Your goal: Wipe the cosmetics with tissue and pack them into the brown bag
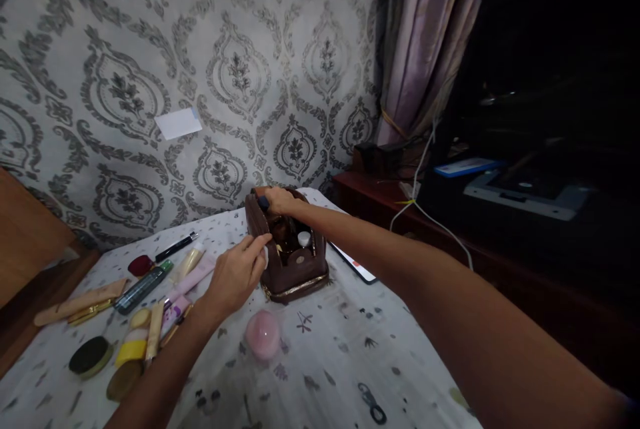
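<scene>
A dark brown zippered cosmetic bag (295, 288) sits with its top unzipped near the wall. My left hand (237, 276) grips the bag's left edge, index finger along the rim. A small white patch shows by its fingertips, too unclear to name. Reaching across to the bag's far end, my right hand (280, 202) has its fingers closed by a small dark item (263, 202), whose kind I cannot make out. Inside the bag a white round cap (304, 238) is visible; the rest lies in shadow. A pink rounded object (263, 334) rests in front of the bag.
Left on the patterned white cloth (320, 382) lie several cosmetics: a green-capped bottle (143, 288), a black pen (177, 247), tubes, a dark round jar (91, 356) and a yellow jar (133, 347). A phone (357, 266) lies right of the bag, beside a dark red cabinet (370, 196).
</scene>
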{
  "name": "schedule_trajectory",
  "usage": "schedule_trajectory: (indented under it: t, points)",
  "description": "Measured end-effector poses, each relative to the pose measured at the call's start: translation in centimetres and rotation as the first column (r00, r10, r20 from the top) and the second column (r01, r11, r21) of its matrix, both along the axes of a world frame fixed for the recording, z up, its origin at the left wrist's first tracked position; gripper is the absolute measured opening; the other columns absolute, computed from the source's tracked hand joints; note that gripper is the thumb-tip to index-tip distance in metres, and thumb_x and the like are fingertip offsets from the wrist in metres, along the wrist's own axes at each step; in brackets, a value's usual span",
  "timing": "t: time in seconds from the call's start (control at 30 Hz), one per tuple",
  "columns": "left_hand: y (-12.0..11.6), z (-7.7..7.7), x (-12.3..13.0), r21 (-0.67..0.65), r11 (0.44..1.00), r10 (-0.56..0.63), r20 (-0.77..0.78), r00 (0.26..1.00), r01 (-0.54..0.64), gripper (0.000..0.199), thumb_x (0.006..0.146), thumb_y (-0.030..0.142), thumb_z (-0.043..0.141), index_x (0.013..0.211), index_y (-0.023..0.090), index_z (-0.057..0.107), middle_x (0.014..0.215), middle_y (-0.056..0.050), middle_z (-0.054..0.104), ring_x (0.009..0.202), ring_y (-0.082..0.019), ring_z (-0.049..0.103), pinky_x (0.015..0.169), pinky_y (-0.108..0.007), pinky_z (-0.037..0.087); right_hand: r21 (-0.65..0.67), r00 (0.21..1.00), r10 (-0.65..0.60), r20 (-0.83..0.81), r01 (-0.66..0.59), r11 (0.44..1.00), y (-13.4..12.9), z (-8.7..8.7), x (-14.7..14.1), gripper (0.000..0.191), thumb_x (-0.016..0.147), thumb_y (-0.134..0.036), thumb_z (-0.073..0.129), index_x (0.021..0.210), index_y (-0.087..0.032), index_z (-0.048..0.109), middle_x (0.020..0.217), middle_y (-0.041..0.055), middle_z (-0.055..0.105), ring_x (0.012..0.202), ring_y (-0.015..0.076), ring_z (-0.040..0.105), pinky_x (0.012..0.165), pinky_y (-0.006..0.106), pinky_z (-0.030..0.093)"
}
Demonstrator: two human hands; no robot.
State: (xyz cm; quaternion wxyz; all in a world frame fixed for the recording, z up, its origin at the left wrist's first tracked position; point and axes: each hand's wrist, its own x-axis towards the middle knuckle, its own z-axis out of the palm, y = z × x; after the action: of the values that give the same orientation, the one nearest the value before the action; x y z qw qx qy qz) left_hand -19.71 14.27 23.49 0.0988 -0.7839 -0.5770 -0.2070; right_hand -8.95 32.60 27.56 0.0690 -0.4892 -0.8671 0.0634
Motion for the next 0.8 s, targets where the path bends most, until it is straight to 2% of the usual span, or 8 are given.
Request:
schedule_trajectory:
  t: [0.1, 0.17, 0.37, 0.8]
  points:
    - [-0.1, 0.0, 0.0, -0.002, 1.0, -0.009, 0.015, 1.0, 0.009, 0.038, 0.099, 0.02, 0.035, 0.131, 0.023, 0.056, 0.105, -0.005, 0.066, 0.088, -0.022, 0.067, 0.073, -0.032, 0.052, -0.003, 0.999, -0.017, 0.034, 0.018, 1.0, 0.8, -0.7, -0.3, 0.034, 0.09, -0.034, 0.068, 0.118, -0.015, 0.064, 0.121, 0.0103, 0.067, 0.108, 0.0236, 0.066, 0.091, 0.042, 0.054]
    - [-0.1, 0.0, 0.0, -0.006, 1.0, -0.012, 0.026, 1.0, 0.013, 0.038, 0.1, 0.02, 0.035, 0.131, 0.023, 0.056, 0.104, -0.004, 0.066, 0.086, -0.021, 0.067, 0.072, -0.032, 0.051, 0.006, 0.998, -0.039, 0.044, 0.039, 0.999, 1.3, -1.2, -0.5, 0.033, 0.094, -0.035, 0.063, 0.121, -0.016, 0.062, 0.124, 0.0098, 0.064, 0.108, 0.0233, 0.064, 0.091, 0.045, 0.054]
    - [-0.1, -0.2, -0.2, 0.023, 1.0, -0.02, 0.047, 0.999, 0.019, 0.036, 0.099, 0.02, 0.036, 0.129, 0.023, 0.056, 0.101, -0.004, 0.066, 0.085, -0.019, 0.066, 0.072, -0.03, 0.05, 0.045, 0.997, -0.065, 0.043, 0.063, 0.997, 1.9, -2.0, -1.0, 0.034, 0.095, -0.034, 0.061, 0.124, -0.017, 0.059, 0.127, 0.0104, 0.061, 0.109, 0.0237, 0.063, 0.091, 0.045, 0.054]
    - [-0.3, -0.3, -0.2, 0.026, 0.999, -0.025, 0.071, 0.997, 0.023, 0.037, 0.1, 0.021, 0.036, 0.131, 0.023, 0.055, 0.103, -0.005, 0.066, 0.088, -0.018, 0.066, 0.076, -0.029, 0.052, 0.081, 0.998, -0.026, 0.059, 0.021, 0.996, 1.6, -1.9, -0.6, 0.035, 0.095, -0.034, 0.062, 0.124, -0.016, 0.059, 0.127, 0.0102, 0.061, 0.109, 0.024, 0.063, 0.092, 0.046, 0.054]
